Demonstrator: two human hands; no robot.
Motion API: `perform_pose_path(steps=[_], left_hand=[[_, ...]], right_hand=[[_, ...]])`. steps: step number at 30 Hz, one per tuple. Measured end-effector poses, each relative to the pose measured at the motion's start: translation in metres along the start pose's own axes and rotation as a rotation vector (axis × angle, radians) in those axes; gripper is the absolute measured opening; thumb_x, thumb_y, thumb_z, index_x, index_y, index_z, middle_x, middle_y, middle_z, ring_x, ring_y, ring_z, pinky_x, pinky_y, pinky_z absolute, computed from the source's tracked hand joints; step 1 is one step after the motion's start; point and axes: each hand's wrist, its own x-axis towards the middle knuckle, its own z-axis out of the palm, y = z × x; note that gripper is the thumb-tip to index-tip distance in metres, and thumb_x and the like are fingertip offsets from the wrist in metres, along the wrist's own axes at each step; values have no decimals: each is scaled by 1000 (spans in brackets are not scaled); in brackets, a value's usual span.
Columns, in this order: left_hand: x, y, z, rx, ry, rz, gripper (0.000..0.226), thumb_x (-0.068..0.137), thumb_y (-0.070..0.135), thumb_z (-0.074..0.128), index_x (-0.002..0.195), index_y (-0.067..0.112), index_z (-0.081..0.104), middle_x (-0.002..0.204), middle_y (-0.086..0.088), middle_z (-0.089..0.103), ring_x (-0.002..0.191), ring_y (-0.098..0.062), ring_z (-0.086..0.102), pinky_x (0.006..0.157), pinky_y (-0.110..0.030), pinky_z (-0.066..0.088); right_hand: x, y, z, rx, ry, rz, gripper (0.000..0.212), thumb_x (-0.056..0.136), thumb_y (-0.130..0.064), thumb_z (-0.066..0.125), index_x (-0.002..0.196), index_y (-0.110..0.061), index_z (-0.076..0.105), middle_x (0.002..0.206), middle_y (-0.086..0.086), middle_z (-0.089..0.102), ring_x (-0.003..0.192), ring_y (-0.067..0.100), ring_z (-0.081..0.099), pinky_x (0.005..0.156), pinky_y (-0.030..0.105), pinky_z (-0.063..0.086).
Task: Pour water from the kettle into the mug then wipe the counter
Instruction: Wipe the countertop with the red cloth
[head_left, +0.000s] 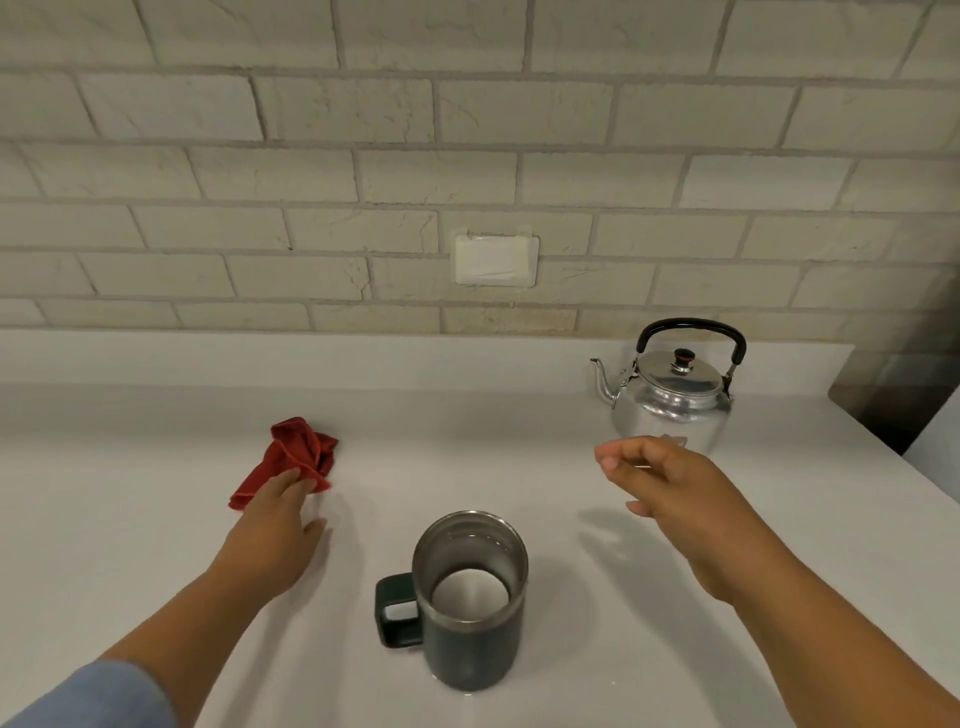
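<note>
Left fingers (298, 480) touching one red cloth (291, 457), right fingers (615, 457) loosely open, one mug (467, 639), one kettle (672, 395).

The left hand (270, 535) covers the near corner of the red cloth (291, 457), so its grip there cannot be judged. The right hand (675, 499) hides the kettle (670, 395) base. Whether the mug (467, 597) holds water is unclear. Both forearms run off the bottom edge.

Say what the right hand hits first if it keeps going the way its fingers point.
Probably nothing: the right hand points leftward, in front of the kettle, over bare counter. Depth is unclear.
</note>
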Motion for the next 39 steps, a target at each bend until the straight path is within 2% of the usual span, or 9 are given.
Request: perform_pose_path(steps=[3, 5, 9, 16, 21, 25, 28, 33, 39], left_hand=[[14, -24, 0, 189, -178, -33, 61, 96, 34, 42, 148, 9, 24, 159, -9, 19, 147, -27, 16, 118, -44, 22], [17, -32, -3, 250, -238, -42, 59, 96, 33, 39, 147, 8, 26, 156, -11, 24, 142, -28, 28, 113, -44, 30], [17, -34, -11, 242, -99, -33, 45, 87, 40, 55, 126, 19, 49, 126, -4, 55, 110, -26, 53, 89, -40, 49], [0, -37, -10, 250, 24, 12, 25, 86, 38, 57, 97, 16, 61, 92, 0, 49, 96, -24, 48, 76, -36, 46], [-6, -40, -25, -331, 201, -56, 7, 82, 10, 58, 79, 12, 52, 74, -3, 54, 64, -24, 51, 53, -30, 37], [-11, -40, -52, -786, 286, -137, 12, 87, 9, 50, 85, 21, 49, 78, -11, 59, 67, -30, 53, 58, -34, 42], [-27, -34, -78, -1030, 111, -11, 21, 94, 9, 44, 90, 25, 58, 87, -15, 67, 79, -34, 62, 76, -50, 50], [-67, -9, -110, -1158, -254, 117, 20, 92, 32, 53, 96, 21, 68, 83, -10, 70, 70, -20, 65, 60, -29, 54], [-108, 22, -127, -1215, -490, 369, 52, 65, 58, 76, 92, 15, 65, 79, -13, 68, 66, -23, 65, 56, -29, 55]], right_hand=[[-21, -10, 9, -13, -18, 4, 8, 85, -33, 66, 89, -35, 72, 100, -12, 70, 97, 1, 63, 90, 29, 50], [-33, -13, 11, -20, -21, 5, 8, 85, -33, 66, 87, -37, 72, 98, -13, 72, 94, -2, 64, 88, 26, 49], [-51, -19, 16, -16, -11, -3, 10, 85, -32, 65, 86, -38, 72, 95, -18, 72, 90, -5, 64, 88, 26, 48], [-74, -26, 29, 22, 10, -16, 12, 86, -29, 64, 84, -37, 73, 96, -18, 72, 92, -4, 65, 88, 25, 48], [-90, -38, 40, 52, 8, -76, 13, 86, -27, 63, 85, -35, 73, 95, -13, 74, 92, 2, 67, 83, 25, 48], [-100, -52, 53, 31, -13, -123, 12, 86, -30, 62, 87, -35, 73, 92, -7, 74, 92, 11, 67, 84, 29, 51], [-106, -63, 68, 44, -98, -159, 11, 86, -27, 63, 88, -32, 73, 92, -4, 74, 88, 10, 68, 81, 23, 51], [-115, -69, 103, 3, -283, -161, 17, 84, -27, 68, 100, -33, 70, 104, -8, 72, 98, 8, 66, 87, 31, 54], [-131, -55, 148, -207, -462, -179, 71, 76, -46, 72, 136, -50, 34, 138, -30, 44, 126, -9, 40, 104, 27, 39]])
